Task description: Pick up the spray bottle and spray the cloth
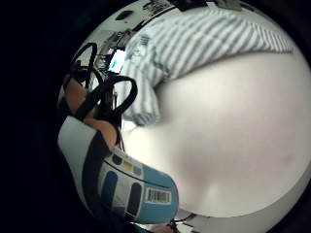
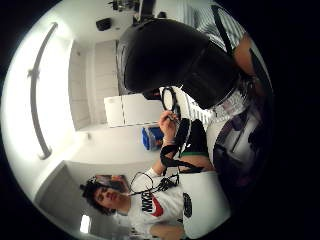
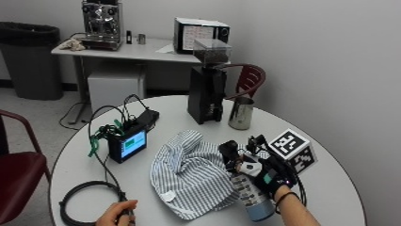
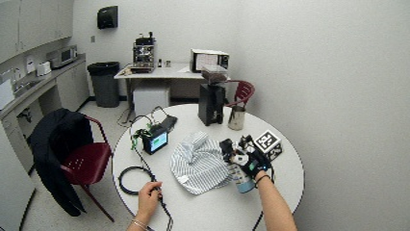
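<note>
On the round white table (image 3: 325, 188) lies a crumpled blue-and-white striped cloth (image 3: 188, 172) (image 4: 200, 163) (image 1: 204, 39). My gloved right hand (image 3: 270, 178) (image 4: 251, 161) grips the spray bottle (image 3: 251, 197) (image 4: 241, 180) just right of the cloth. The bottle leans, its black spray head (image 3: 228, 153) (image 2: 170, 55) over the cloth's right edge. Its blue-and-white label (image 1: 133, 189) fills the little finger side palm view beside bare table (image 1: 233, 136). Whether its base touches the table I cannot tell.
A black coffee grinder (image 3: 205, 94) and a metal cup (image 3: 240, 113) stand at the table's back. A small screen device (image 3: 128, 143) with wires sits left of the cloth. A bare left hand (image 3: 116, 214) holds a coiled black cable (image 3: 81, 202) near the front edge.
</note>
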`<state>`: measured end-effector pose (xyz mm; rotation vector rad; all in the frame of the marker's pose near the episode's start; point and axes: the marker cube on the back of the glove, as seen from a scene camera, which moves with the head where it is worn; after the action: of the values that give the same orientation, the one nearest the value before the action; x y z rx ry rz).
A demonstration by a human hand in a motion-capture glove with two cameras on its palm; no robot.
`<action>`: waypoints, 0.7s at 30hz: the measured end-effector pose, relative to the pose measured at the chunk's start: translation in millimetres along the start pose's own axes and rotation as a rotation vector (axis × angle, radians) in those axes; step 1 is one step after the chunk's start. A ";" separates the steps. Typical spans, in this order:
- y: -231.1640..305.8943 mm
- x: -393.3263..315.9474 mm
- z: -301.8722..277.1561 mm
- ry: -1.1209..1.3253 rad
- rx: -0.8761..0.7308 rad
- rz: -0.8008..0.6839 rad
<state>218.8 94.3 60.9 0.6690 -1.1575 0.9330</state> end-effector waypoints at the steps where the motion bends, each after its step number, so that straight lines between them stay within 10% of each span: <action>1: 2.2 -3.1 -3.2 -0.015 0.011 -0.003; 10: 6.6 -123.4 -57.2 -0.098 0.278 -0.348; 21: -5.8 -163.8 9.1 -0.200 0.255 -0.565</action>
<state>200.3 40.9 -93.2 1.2429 -0.9485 0.5388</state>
